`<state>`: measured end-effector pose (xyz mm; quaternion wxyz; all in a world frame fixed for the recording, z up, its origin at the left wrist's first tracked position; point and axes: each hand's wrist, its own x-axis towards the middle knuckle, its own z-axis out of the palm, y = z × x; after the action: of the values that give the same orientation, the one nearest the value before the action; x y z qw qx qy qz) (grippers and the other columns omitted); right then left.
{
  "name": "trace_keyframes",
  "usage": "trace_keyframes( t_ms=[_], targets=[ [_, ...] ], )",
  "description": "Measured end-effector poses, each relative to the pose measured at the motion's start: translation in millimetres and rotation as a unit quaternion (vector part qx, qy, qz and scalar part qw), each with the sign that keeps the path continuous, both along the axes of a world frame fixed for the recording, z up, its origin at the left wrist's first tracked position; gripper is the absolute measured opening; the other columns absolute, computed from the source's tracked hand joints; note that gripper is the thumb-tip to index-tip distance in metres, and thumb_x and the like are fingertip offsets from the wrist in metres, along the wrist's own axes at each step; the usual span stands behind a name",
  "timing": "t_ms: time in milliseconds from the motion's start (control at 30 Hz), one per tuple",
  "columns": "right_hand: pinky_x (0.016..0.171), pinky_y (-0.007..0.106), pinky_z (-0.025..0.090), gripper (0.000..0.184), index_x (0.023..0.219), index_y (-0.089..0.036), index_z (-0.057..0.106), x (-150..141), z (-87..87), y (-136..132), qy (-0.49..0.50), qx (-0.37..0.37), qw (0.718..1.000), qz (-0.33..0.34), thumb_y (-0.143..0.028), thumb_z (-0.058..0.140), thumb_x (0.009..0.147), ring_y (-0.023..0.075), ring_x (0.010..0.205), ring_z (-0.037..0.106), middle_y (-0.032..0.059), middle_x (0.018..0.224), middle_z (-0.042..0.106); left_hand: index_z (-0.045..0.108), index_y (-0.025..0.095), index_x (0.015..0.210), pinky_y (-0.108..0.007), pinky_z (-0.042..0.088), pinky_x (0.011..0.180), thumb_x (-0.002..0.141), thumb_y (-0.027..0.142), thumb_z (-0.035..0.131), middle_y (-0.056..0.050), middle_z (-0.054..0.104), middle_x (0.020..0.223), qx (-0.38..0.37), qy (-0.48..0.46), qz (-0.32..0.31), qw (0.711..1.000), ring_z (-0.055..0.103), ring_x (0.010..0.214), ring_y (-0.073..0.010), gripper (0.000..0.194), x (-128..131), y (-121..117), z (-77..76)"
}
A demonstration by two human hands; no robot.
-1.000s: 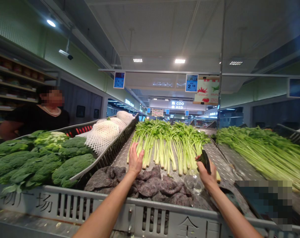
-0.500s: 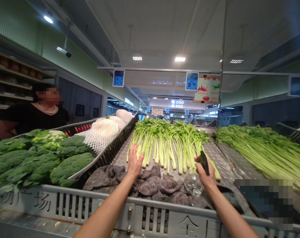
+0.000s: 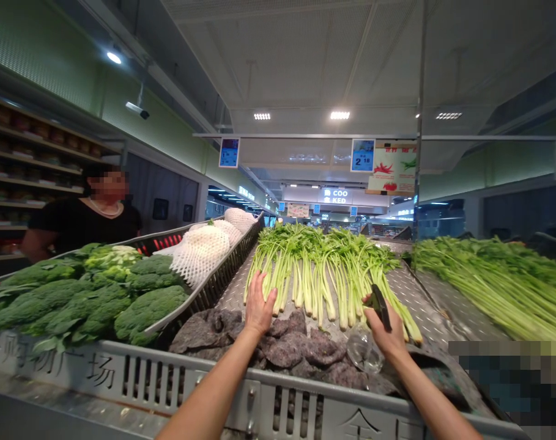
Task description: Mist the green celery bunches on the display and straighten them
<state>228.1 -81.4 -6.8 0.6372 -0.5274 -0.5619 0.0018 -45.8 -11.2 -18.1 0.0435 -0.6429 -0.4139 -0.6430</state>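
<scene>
Green celery (image 3: 326,275) lies in a row on a metal shelf, stalk ends toward me. My left hand (image 3: 260,304) is over the lower left stalks with its fingers stretched out, holding nothing. My right hand (image 3: 388,327) is closed round a spray bottle (image 3: 364,351) with a black trigger head and a clear round body. The bottle's head points toward the celery, near the right-hand stalks. Below the stalk ends a crumpled dark grey cloth (image 3: 284,351) lies behind the front rail; the fingers of my right hand are partly hidden.
A grey slotted rail (image 3: 229,388) runs along the front. Broccoli (image 3: 89,296) sits at the left, beside a black crate side (image 3: 213,269) and several vegetables in white foam nets (image 3: 199,247). A mirror (image 3: 479,183) stands at the right. A person (image 3: 89,214) is behind the broccoli.
My view has turned slightly to the left, so everything appears shifted right and a little lower. Both hands keep nearly the same poses beside the celery, the right still holding the spray bottle.
</scene>
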Motion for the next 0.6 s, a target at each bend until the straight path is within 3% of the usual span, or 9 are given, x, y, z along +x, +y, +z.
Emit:
trace_keyframes(
  t_ms=[233, 600],
  targets=[
    [0.067, 0.027, 0.041, 0.03, 0.086, -0.017, 0.056, -14, 7.4, 3, 0.013, 0.011, 0.999, 0.032, -0.035, 0.047, 0.065, 0.0181, 0.074, 0.055, 0.0033, 0.081, 0.061, 0.037, 0.014, 0.119, -0.043, 0.022, 0.103, 0.079, 0.038, 0.036, -0.014, 0.03, 0.132, 0.0, -0.002, -0.003, 1.0, 0.026, 0.124, -0.0223, 0.047, 0, 1, 1.1],
    [0.072, 0.028, 0.04, 0.028, 0.085, -0.017, 0.056, -20, -3.1, 7, 0.05, -0.018, 0.998, 0.037, -0.034, 0.048, 0.064, 0.0189, 0.08, 0.055, 0.0034, 0.084, 0.061, 0.038, 0.009, 0.119, -0.042, 0.022, 0.103, 0.08, 0.04, 0.032, -0.016, 0.031, 0.132, 0.001, 0.001, -0.004, 1.0, 0.027, 0.124, -0.0225, 0.05, 2, -1, 2.9]
  ],
)
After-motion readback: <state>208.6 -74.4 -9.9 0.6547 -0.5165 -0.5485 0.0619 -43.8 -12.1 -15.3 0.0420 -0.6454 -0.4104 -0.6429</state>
